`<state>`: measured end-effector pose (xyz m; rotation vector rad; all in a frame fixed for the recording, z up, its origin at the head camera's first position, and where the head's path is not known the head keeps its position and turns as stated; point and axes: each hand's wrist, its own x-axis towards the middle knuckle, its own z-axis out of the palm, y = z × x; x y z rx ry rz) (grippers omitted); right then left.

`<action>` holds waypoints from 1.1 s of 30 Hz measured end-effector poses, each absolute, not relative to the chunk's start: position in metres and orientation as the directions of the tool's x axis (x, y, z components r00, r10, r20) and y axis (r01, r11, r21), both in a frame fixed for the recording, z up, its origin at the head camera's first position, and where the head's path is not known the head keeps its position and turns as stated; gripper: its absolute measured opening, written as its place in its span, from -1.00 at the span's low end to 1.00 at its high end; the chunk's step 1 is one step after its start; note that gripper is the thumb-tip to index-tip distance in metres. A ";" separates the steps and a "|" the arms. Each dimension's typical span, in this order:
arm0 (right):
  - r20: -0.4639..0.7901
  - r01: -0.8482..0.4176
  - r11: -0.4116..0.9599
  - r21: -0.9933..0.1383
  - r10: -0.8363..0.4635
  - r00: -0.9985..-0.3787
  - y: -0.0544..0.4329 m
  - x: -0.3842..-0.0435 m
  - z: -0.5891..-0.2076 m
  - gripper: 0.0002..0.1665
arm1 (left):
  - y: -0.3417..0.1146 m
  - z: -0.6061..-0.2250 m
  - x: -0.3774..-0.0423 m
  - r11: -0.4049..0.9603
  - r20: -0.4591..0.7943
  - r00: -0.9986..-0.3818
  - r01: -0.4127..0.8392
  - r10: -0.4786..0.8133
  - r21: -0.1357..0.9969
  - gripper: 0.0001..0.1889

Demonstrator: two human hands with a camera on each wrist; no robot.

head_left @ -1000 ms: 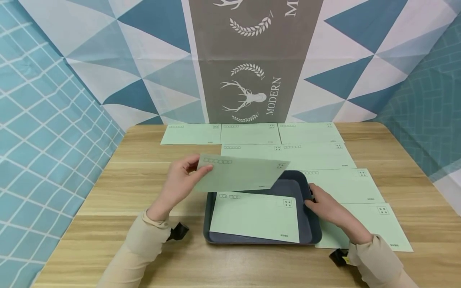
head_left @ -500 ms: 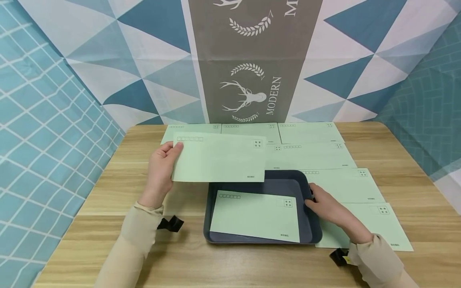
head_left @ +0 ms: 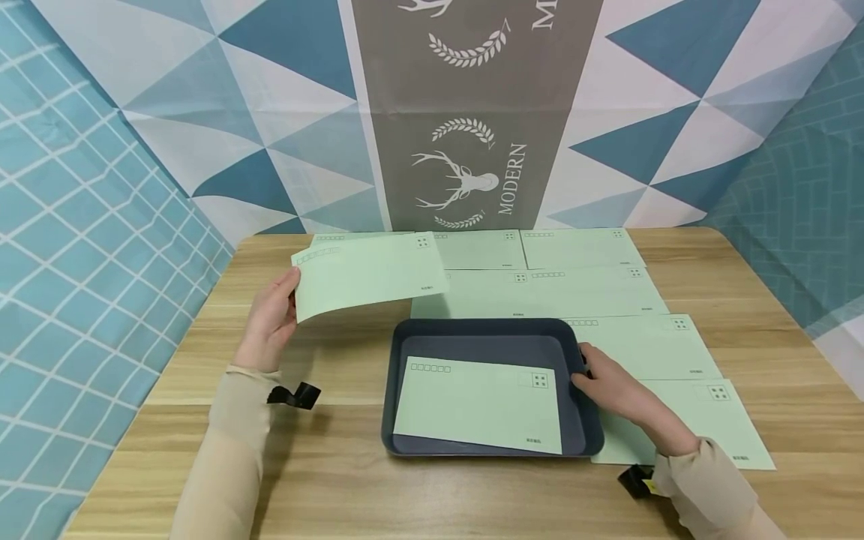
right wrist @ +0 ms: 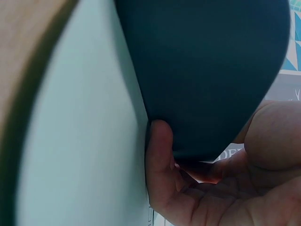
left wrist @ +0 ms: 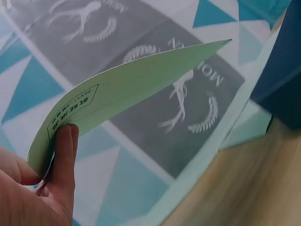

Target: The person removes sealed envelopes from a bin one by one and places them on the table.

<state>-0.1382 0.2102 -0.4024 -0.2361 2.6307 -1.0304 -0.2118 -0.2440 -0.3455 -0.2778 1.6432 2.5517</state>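
My left hand (head_left: 270,319) pinches a pale green envelope (head_left: 371,274) by its left end, thumb on the printed face. The envelope is raised above the table's back left, sagging slightly and overlapping the back-row envelopes in the head view. In the left wrist view, the envelope (left wrist: 122,89) curves away from thumb and fingers. At centre front stands a dark blue-grey tray (head_left: 486,346) with another green envelope (head_left: 479,409) lying in it, slightly askew. My right hand (head_left: 614,386) grips the tray's right side; the right wrist view shows fingers curled at the tray wall (right wrist: 202,70).
More green envelopes lie face up in rows: along the table's back edge (head_left: 577,251), in a second row (head_left: 594,294), and down the right side (head_left: 688,427), partly under the right forearm. A patterned cloth wall (head_left: 466,150) rises behind the wooden table (head_left: 337,480).
My left hand has carried its envelope left, away from over the tray to the back left of the table. The tray, the envelope in it and my right hand have stayed put.
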 end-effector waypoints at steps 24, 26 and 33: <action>-0.221 -0.034 0.727 -0.685 -0.253 -0.942 0.212 -0.139 -0.404 -0.46 | -0.289 -0.389 -0.259 -0.076 -0.500 -0.850 -0.495 -0.163 0.866 -0.34; -0.220 -0.034 0.726 -0.687 -0.253 -0.942 0.212 -0.139 -0.405 -0.46 | -0.293 -0.391 -0.263 0.020 -0.493 -0.851 -0.504 -0.183 0.863 -0.32; -0.219 -0.038 0.722 -0.691 -0.259 -0.941 0.211 -0.139 -0.405 -0.45 | -0.297 -0.401 -0.272 0.204 -0.409 -0.885 -0.452 -0.221 0.868 -0.30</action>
